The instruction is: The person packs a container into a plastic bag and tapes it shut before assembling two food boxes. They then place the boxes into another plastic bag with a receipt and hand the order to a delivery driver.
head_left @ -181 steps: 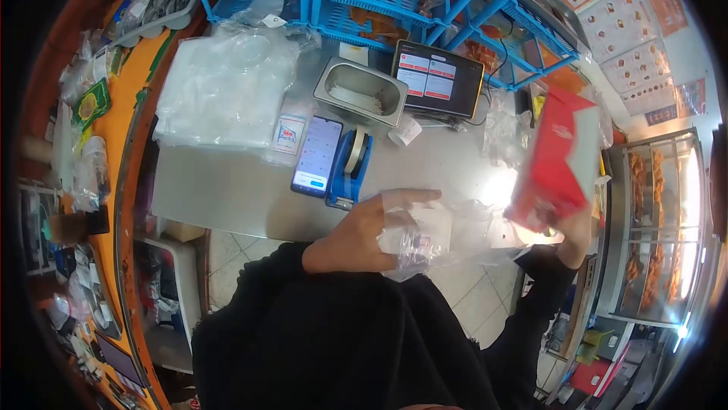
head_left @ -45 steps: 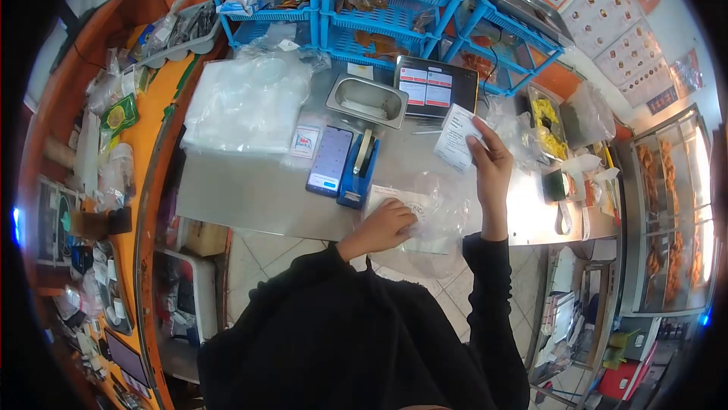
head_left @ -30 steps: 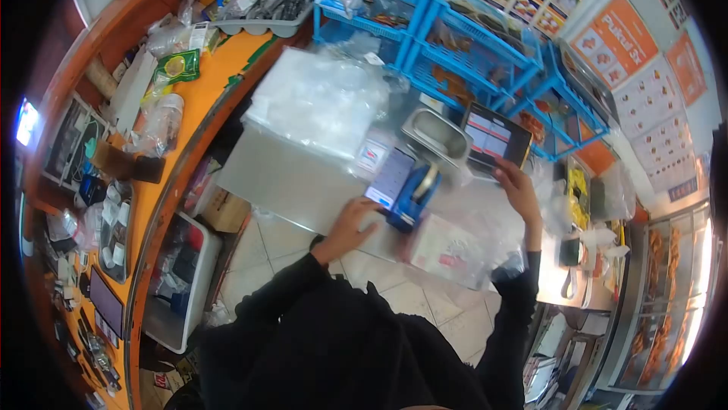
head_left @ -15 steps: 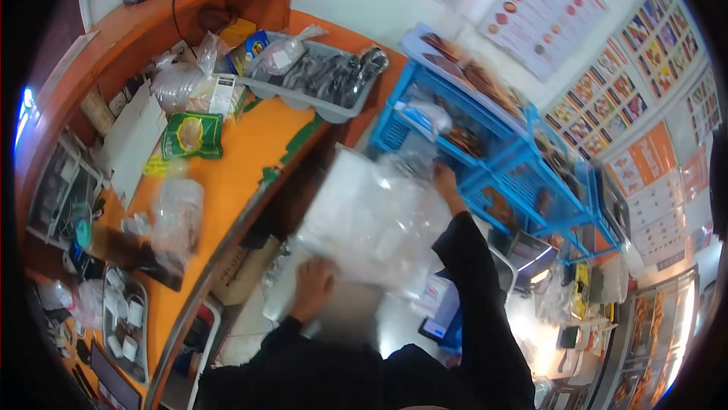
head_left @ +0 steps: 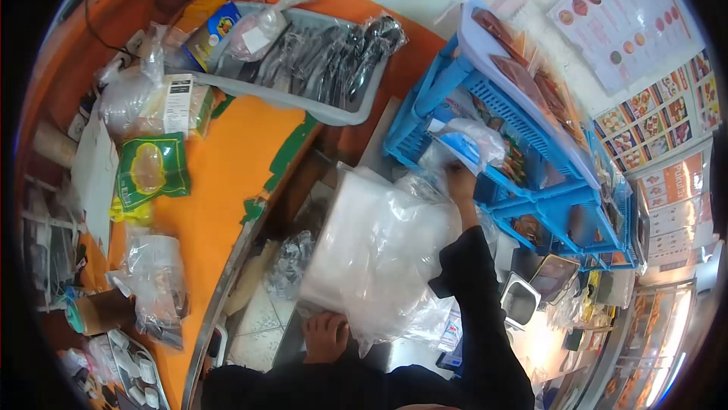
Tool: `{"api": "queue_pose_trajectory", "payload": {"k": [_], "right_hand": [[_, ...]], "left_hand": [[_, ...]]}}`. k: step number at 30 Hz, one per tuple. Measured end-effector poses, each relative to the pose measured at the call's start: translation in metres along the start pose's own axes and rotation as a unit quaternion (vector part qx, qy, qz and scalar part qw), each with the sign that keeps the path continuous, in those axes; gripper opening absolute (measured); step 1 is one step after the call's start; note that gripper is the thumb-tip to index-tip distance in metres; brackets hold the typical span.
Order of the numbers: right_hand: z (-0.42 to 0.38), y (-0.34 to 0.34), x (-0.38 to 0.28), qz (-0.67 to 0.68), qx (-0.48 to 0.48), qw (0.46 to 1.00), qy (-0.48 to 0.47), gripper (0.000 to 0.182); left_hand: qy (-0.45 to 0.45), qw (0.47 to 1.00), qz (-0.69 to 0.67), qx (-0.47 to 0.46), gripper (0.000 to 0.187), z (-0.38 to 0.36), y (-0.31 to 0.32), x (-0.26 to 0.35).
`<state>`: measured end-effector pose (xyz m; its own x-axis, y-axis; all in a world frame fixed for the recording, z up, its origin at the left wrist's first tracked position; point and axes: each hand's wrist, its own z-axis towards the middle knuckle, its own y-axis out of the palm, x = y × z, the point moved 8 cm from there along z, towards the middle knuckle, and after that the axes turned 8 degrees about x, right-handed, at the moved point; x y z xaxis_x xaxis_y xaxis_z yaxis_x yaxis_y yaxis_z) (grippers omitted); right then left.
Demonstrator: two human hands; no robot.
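A large stack of clear plastic bags (head_left: 379, 235) lies in front of me, its loose wrapping crumpled at the top and right. My right hand (head_left: 460, 182) is at the wrapping's upper right corner, beside the blue rack; its fingers look closed on the plastic, though partly hidden. Just above that hand, a white and blue plastic package (head_left: 470, 143) hangs out of the rack. My left hand (head_left: 326, 336) rests by the stack's lower left edge, fingers slightly bent and apart, holding nothing visible.
A blue plastic rack (head_left: 523, 201) with packets stands at right. On the orange counter (head_left: 220, 175) at left are a green packet (head_left: 152, 171), wrapped cups (head_left: 161, 266) and a grey tray (head_left: 345, 114) of black wrapped cutlery. A metal container (head_left: 520, 300) sits beyond my right arm.
The view has shifted closer to the counter and rack. My left hand has moved slightly down, away from the stack's side. My right hand stays at the wrapping's corner, now nearer the hanging package.
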<state>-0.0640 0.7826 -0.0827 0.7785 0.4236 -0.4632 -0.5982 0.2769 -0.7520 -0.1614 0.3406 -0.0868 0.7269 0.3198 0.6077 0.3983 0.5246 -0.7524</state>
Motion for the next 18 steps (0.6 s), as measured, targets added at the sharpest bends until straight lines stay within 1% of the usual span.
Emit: {"api": "queue_pose_trajectory", "payload": {"k": [1,3,5,7,8,10,11,12,13,14,15,16,17,18], "right_hand": [[-0.002,0.000,0.002,-0.004,-0.005,1.000,0.005,0.017],[-0.002,-0.013,-0.006,0.121,0.064,0.990,-0.027,0.011],[-0.005,-0.018,-0.012,0.099,0.071,0.992,-0.030,0.011],[-0.005,-0.015,0.006,0.129,0.091,0.987,0.001,0.012],[-0.005,-0.012,0.013,0.130,0.091,0.987,0.001,0.012],[-0.005,-0.007,0.031,0.206,0.078,0.972,0.086,0.012],[-0.004,-0.009,0.034,0.207,0.080,0.971,0.086,0.012],[-0.008,-0.008,0.046,0.338,0.069,0.911,0.227,0.015],[-0.017,-0.002,0.049,0.456,0.053,0.813,0.357,0.025],[-0.016,-0.001,0.061,0.460,0.054,0.812,0.355,0.025],[-0.011,0.007,0.088,0.531,0.061,0.780,0.325,0.020],[-0.007,0.008,0.099,0.600,0.068,0.742,0.292,0.016],[-0.008,-0.010,0.083,0.605,0.071,0.739,0.288,0.016],[-0.017,-0.031,0.061,0.639,0.069,0.678,0.357,0.014]], "left_hand": [[-0.008,1.000,0.007,0.001,0.020,0.000,-0.001,-0.001],[-0.013,1.000,0.001,0.001,0.020,0.001,0.000,-0.001],[-0.018,1.000,-0.004,0.006,0.020,0.000,-0.001,-0.001],[-0.003,1.000,-0.013,0.010,0.028,-0.001,0.000,0.000],[-0.003,1.000,-0.012,0.010,0.028,0.000,0.000,0.000],[-0.013,1.000,-0.006,0.024,0.019,0.002,-0.004,0.000],[-0.011,1.000,-0.006,0.025,0.019,0.003,-0.005,0.001],[-0.008,1.000,-0.011,0.026,0.018,0.003,-0.006,0.002],[-0.006,0.999,-0.016,0.030,0.017,0.004,-0.008,0.003],[-0.003,0.999,-0.015,0.033,0.017,0.004,-0.009,0.004],[-0.003,0.999,-0.020,0.031,0.016,0.005,-0.010,0.005],[-0.003,0.999,-0.025,0.029,0.015,0.006,-0.011,0.005],[0.002,0.999,-0.023,0.034,0.015,0.008,-0.014,0.007],[0.005,0.999,-0.031,0.030,0.015,0.008,-0.015,0.009]]}}
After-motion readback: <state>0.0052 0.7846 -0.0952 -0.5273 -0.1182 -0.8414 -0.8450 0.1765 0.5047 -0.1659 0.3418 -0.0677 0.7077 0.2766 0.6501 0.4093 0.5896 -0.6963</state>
